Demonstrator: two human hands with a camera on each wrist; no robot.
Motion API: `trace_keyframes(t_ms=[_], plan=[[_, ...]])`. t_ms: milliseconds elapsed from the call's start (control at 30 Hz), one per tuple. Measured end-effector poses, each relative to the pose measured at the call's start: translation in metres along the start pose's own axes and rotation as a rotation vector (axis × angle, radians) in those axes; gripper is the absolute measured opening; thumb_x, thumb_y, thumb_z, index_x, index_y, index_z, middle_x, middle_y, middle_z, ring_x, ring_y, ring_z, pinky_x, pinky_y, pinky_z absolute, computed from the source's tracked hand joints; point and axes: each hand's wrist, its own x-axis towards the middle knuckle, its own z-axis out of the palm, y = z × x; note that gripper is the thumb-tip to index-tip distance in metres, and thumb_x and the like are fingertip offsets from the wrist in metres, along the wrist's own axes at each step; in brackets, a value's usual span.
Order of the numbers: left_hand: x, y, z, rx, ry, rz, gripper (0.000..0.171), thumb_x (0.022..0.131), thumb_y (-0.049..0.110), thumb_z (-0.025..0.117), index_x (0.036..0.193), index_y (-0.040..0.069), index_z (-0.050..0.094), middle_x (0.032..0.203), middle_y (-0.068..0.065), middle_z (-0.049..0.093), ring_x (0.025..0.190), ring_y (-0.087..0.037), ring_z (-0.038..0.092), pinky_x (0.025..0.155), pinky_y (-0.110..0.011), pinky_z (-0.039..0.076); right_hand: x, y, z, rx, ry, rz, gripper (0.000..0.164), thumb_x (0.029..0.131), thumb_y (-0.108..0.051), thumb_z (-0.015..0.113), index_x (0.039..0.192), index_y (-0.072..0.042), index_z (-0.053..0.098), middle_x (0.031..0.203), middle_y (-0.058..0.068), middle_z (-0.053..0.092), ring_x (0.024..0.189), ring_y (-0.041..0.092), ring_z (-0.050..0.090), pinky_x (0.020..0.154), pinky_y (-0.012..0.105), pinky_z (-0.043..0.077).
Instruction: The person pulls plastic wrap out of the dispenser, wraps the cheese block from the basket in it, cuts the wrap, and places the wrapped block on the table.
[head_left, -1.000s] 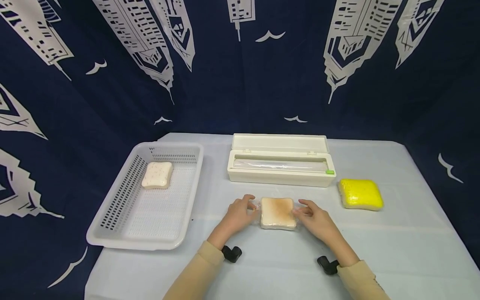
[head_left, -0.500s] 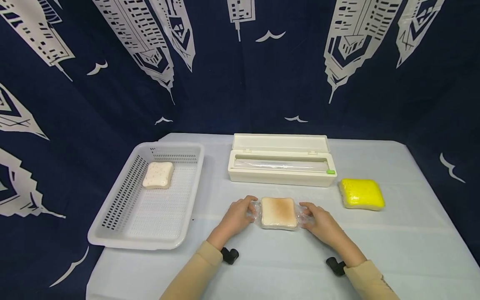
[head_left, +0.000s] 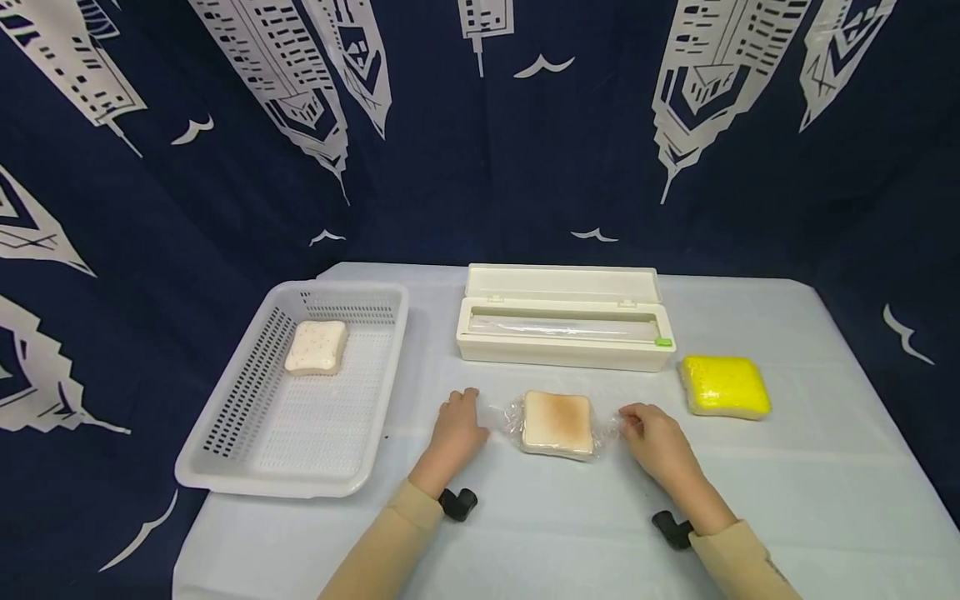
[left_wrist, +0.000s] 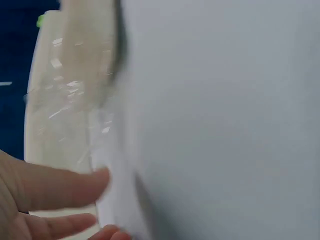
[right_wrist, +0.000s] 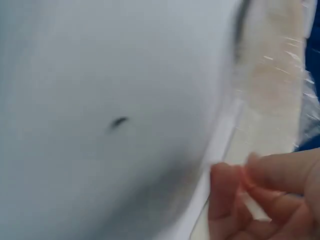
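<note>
A square slice of toast [head_left: 557,422], browned toward its right side, lies in clear plastic wrap [head_left: 513,419] between my two hands. The wrap sticks out crumpled on both sides. My left hand [head_left: 455,429] is left of the wrap's left end, with thumb and fingers apart in the left wrist view and nothing between them. At the right end, my right hand [head_left: 658,442] pinches the wrap's loose tail between thumb and fingertips. Those fingers [right_wrist: 225,192] meet the thumb in the right wrist view, where the wrapped toast [right_wrist: 272,75] is blurred.
A cream wrap dispenser box [head_left: 566,350], lid up and film roll inside, stands behind the toast. At the left, a white basket [head_left: 352,479] holds a pale speckled bread slice [head_left: 316,347]. A yellow wrapped block [head_left: 725,387] lies at the right.
My left hand has drawn away leftward from the wrap's end. The right hand has shifted slightly right, its fingertips coming together on the wrap's tail. The toast has stayed nearly in place.
</note>
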Motion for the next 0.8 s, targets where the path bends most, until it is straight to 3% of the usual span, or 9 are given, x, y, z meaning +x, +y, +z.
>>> trace_keyframes(t_ms=[100,167,233,300,400,533,733,800], plan=[[-0.001,0.000,-0.009,-0.124,-0.101,-0.131,0.036,0.085,0.001,0.066,0.118,-0.012,0.058,0.096,-0.023,0.066,0.078,-0.029,0.063,0.069,-0.039,0.055,-0.004,0.000,-0.008,0.145,-0.119,0.187,0.031,0.102,-0.011,0.045,0.113,0.013,0.060,0.090,0.018,0.068,0.073,0.019,0.065,0.065,0.034,0.056],[0.001,-0.001,-0.012,-0.239,-0.194,-0.175,0.027,0.092,0.011,0.062,0.108,-0.011,0.063,0.085,-0.018,0.069,0.069,-0.021,0.064,0.065,-0.033,0.056,-0.005,-0.001,-0.012,0.292,-0.210,0.296,0.045,0.106,-0.022,0.035,0.115,0.016,0.056,0.088,0.018,0.069,0.070,0.016,0.067,0.064,0.032,0.058],[0.005,-0.002,-0.010,-0.342,-0.273,-0.209,0.039,0.098,0.029,0.057,0.100,-0.009,0.067,0.080,-0.013,0.071,0.065,-0.014,0.065,0.064,-0.026,0.056,-0.004,-0.003,-0.012,0.416,-0.284,0.369,0.063,0.107,-0.038,0.029,0.118,0.020,0.053,0.090,0.019,0.071,0.070,0.016,0.070,0.066,0.031,0.060],[0.009,0.000,-0.007,-0.413,-0.306,-0.227,0.055,0.099,0.046,0.052,0.092,-0.006,0.069,0.075,-0.009,0.070,0.061,-0.010,0.065,0.061,-0.022,0.056,-0.003,-0.006,-0.009,0.480,-0.327,0.406,0.078,0.105,-0.051,0.029,0.121,0.022,0.050,0.092,0.019,0.072,0.073,0.016,0.071,0.067,0.030,0.060],[0.014,0.004,0.000,-0.417,-0.284,-0.205,0.061,0.094,0.058,0.055,0.075,0.001,0.067,0.066,-0.004,0.065,0.055,-0.009,0.060,0.056,-0.020,0.051,0.000,-0.012,-0.002,0.482,-0.328,0.419,0.083,0.099,-0.060,0.041,0.121,0.020,0.051,0.095,0.018,0.072,0.075,0.014,0.070,0.070,0.028,0.060],[0.017,0.011,0.006,-0.389,-0.235,-0.170,0.050,0.088,0.047,0.070,0.060,0.009,0.051,0.057,-0.004,0.058,0.051,-0.012,0.053,0.051,-0.021,0.038,0.001,-0.017,0.005,0.454,-0.267,0.407,0.064,0.095,-0.047,0.060,0.117,0.014,0.054,0.093,0.014,0.068,0.074,0.009,0.067,0.069,0.025,0.059],[0.016,0.014,0.007,-0.404,-0.160,-0.183,0.032,0.085,0.025,0.076,0.095,-0.002,0.062,0.074,-0.007,0.064,0.063,-0.013,0.061,0.057,-0.022,0.044,0.002,-0.017,0.006,0.553,-0.201,0.412,0.040,0.098,-0.018,0.059,0.119,0.015,0.053,0.092,0.013,0.065,0.070,0.006,0.066,0.067,0.023,0.059],[0.016,0.013,0.006,-0.421,-0.149,-0.180,0.029,0.085,0.020,0.076,0.099,-0.003,0.064,0.076,-0.007,0.065,0.065,-0.013,0.060,0.058,-0.022,0.045,0.002,-0.016,0.006,0.589,-0.186,0.423,0.035,0.097,-0.013,0.059,0.119,0.014,0.053,0.092,0.011,0.065,0.070,0.005,0.066,0.067,0.022,0.058]])
